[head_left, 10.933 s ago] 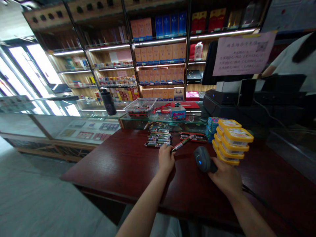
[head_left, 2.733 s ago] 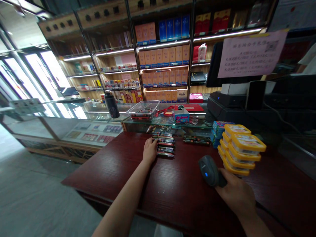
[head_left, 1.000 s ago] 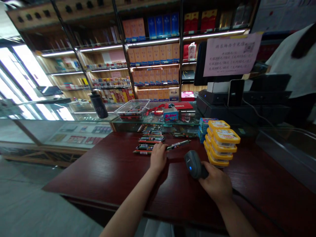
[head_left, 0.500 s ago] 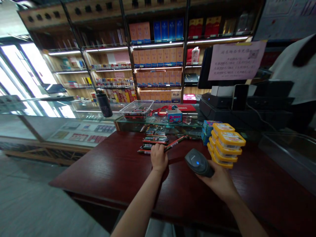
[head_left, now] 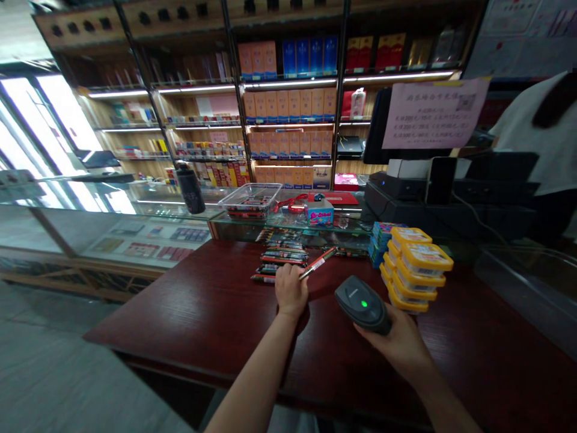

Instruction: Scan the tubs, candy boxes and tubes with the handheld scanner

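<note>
My left hand (head_left: 291,290) is closed on one end of a slim pen-like stick (head_left: 318,263) with a reddish wrapper and a white label. Beyond that hand, a row of similar sticks (head_left: 283,255) lies across the dark red table (head_left: 198,307). In my right hand (head_left: 406,340) is a dark grey barcode scanner (head_left: 362,305), held by its handle, with a green light lit on top. The scanner's front end faces the labelled stick, with a gap between them. To the right of the scanner stand stacked yellow-lidded tubs (head_left: 417,267).
Small blue packs (head_left: 379,243) are stacked beside the tubs. On the glass counter behind sit a clear plastic tray (head_left: 250,195), a small blue-and-pink box (head_left: 320,213) and a black bottle (head_left: 190,189). A monitor with a pink notice (head_left: 433,114) stands right, near another person (head_left: 536,129).
The scanner's light has turned from blue to green. The stick in my left hand has rolled so that its white label shows more. Both hands stay in nearly the same place.
</note>
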`<action>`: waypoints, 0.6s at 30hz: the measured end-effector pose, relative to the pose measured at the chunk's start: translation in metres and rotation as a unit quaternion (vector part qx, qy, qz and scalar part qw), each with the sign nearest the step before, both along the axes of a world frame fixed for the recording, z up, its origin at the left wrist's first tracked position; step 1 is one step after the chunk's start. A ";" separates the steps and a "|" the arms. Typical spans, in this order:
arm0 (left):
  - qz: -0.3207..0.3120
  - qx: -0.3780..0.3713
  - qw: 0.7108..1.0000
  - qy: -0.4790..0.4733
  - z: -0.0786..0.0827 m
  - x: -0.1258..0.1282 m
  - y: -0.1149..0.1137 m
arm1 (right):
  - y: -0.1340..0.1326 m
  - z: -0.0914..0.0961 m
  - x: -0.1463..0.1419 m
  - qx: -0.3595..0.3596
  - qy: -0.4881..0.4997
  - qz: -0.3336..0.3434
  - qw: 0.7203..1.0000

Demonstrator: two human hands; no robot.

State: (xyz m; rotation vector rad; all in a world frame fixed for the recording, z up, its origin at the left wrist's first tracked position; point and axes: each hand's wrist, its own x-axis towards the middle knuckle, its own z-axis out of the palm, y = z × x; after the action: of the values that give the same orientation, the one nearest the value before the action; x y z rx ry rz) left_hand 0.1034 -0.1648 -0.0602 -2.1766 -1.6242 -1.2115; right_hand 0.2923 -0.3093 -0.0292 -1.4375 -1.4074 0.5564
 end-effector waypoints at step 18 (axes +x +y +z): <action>-0.034 -0.019 0.999 -0.013 0.021 -0.057 0.029 | 0.014 -0.041 0.028 0.036 -0.379 -0.184 0.906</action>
State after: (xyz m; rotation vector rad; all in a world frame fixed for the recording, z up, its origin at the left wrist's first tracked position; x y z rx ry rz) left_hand 0.0462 -0.1357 -0.0397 -2.2666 -1.6078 -1.2430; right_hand 0.3205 -0.2953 -0.0704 -1.9021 -1.6406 -0.3468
